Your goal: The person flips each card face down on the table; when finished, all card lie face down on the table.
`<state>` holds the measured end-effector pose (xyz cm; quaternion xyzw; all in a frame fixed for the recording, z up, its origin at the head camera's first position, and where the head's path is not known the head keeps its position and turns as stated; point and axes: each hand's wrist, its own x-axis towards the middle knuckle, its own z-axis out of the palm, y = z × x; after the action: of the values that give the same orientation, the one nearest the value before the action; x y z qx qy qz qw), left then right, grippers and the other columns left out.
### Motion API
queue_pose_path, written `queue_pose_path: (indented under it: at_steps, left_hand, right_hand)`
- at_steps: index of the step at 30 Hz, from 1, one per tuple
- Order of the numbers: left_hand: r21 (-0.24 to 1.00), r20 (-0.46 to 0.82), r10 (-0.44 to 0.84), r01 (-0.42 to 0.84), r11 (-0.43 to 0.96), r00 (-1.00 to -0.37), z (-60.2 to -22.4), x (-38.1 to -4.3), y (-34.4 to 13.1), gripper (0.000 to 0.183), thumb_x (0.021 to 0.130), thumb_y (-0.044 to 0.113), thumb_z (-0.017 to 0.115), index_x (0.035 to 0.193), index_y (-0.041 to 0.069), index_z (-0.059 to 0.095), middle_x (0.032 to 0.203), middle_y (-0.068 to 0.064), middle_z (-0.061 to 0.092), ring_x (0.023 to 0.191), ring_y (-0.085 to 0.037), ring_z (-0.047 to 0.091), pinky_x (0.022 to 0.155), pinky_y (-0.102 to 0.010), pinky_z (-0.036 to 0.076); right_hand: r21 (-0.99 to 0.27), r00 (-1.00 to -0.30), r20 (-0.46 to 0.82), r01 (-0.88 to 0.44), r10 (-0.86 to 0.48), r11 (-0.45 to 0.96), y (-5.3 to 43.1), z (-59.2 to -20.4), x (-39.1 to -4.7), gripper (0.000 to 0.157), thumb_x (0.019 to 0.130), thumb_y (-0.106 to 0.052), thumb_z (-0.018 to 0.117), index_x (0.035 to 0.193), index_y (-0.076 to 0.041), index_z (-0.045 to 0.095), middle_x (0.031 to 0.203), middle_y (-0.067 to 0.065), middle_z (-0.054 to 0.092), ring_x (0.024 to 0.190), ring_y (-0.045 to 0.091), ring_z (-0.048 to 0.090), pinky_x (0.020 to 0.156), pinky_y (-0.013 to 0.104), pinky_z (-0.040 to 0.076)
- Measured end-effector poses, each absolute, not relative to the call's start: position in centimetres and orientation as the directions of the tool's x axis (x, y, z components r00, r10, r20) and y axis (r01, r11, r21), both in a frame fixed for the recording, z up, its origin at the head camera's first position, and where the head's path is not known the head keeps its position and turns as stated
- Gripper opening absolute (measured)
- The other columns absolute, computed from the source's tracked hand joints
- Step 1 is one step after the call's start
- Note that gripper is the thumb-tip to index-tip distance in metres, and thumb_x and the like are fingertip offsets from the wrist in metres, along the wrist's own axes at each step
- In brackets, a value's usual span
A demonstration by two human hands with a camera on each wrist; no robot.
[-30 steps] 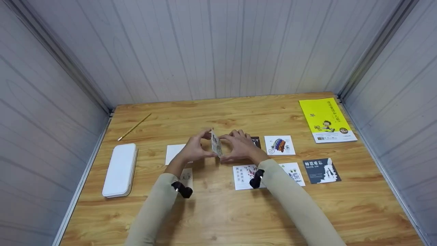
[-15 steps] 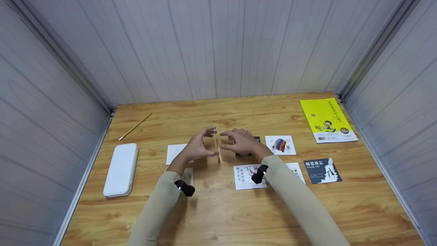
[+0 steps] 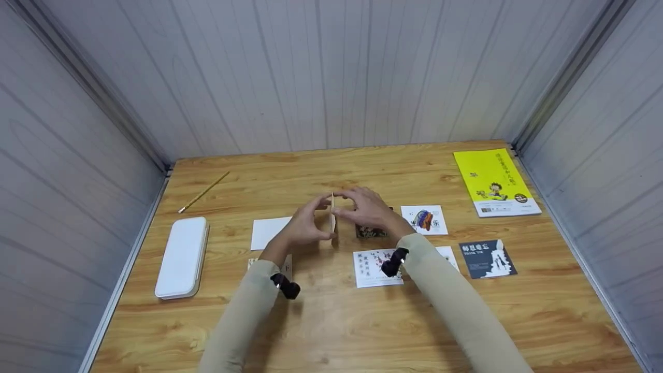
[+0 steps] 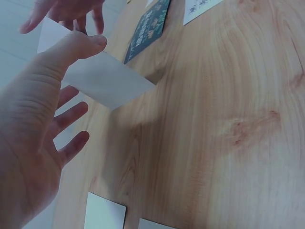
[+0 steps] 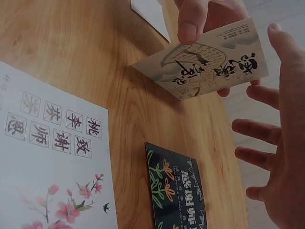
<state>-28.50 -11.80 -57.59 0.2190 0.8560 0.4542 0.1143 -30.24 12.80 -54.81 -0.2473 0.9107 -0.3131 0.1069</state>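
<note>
A small greeting card [image 3: 333, 216] stands on edge above the middle of the table, between both hands. Its printed face, with black brush lettering and a drawing, shows in the right wrist view, and its plain white back in the left wrist view. My left hand [image 3: 304, 224] pinches the card [image 4: 107, 78], thumb on the white back and other fingers behind. Around the opposite edge, my right hand [image 3: 369, 210] is spread, thumb and fingertips right by the card's top corner [image 5: 255, 28]. Under the right hand lies a dark card [image 5: 177, 193] with leaves and white lettering.
Near the right wrist lies a pink-blossom card [image 3: 377, 268]; further right are a colourful card [image 3: 424, 220] and a blue-grey card [image 3: 488, 259]. A yellow book [image 3: 494, 178] lies far right. Left are a white card [image 3: 269, 232], a white case [image 3: 181, 257] and a pencil [image 3: 203, 191].
The card has turned from showing its printed face to edge-on and shifted slightly right. My right hand drew back from it, then came up to its far top corner.
</note>
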Motion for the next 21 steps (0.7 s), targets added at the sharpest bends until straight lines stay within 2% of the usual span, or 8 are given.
queue_pose_path:
  at_steps: [6, 12, 18, 21]
  left_hand:
    - [0.824, -0.014, 0.47, 0.256, 0.505, -0.883, -58.5, -28.5, -11.7, 0.111, 0.083, 0.011, 0.098, 0.175, 0.023, 0.037, 0.166, -0.018, 0.061, 0.161, -0.041, 0.053, 0.136, -0.066, 0.035]
    - [0.781, -0.056, 0.445, 0.238, 0.578, -0.894, -59.1, -28.5, -12.0, 0.103, 0.08, 0.023, 0.102, 0.169, 0.016, 0.049, 0.166, -0.012, 0.062, 0.159, -0.036, 0.054, 0.136, -0.059, 0.038]
    - [0.729, -0.054, 0.422, 0.253, 0.636, -0.905, -59.2, -28.4, -12.7, 0.101, 0.079, 0.027, 0.102, 0.167, 0.02, 0.054, 0.164, -0.011, 0.062, 0.158, -0.035, 0.052, 0.135, -0.059, 0.039]
    - [0.689, -0.05, 0.415, 0.27, 0.673, -0.908, -59.1, -28.4, -13.2, 0.099, 0.079, 0.029, 0.102, 0.166, 0.02, 0.056, 0.164, -0.013, 0.062, 0.157, -0.036, 0.053, 0.133, -0.061, 0.038]
  right_hand:
    - [-0.609, -0.858, -0.031, -0.391, -0.513, 0.69, 12.8, -54.8, -30.1, 0.076, 0.107, -0.062, 0.063, 0.169, -0.02, 0.052, 0.169, 0.019, 0.056, 0.16, 0.046, 0.048, 0.135, 0.074, 0.026]
    - [-0.621, -0.855, -0.02, -0.396, -0.518, 0.676, 13.0, -54.7, -30.1, 0.075, 0.107, -0.055, 0.066, 0.169, -0.016, 0.052, 0.168, 0.018, 0.056, 0.161, 0.045, 0.046, 0.135, 0.074, 0.027]
    - [-0.629, -0.855, -0.029, -0.387, -0.518, 0.674, 13.6, -54.8, -30.2, 0.076, 0.104, -0.05, 0.071, 0.17, -0.02, 0.051, 0.173, 0.019, 0.051, 0.164, 0.046, 0.042, 0.135, 0.076, 0.025]
    - [-0.615, -0.851, -0.021, -0.402, -0.524, 0.678, 13.8, -55.2, -30.3, 0.077, 0.101, -0.049, 0.074, 0.168, -0.017, 0.053, 0.174, 0.021, 0.049, 0.163, 0.049, 0.042, 0.133, 0.076, 0.029]
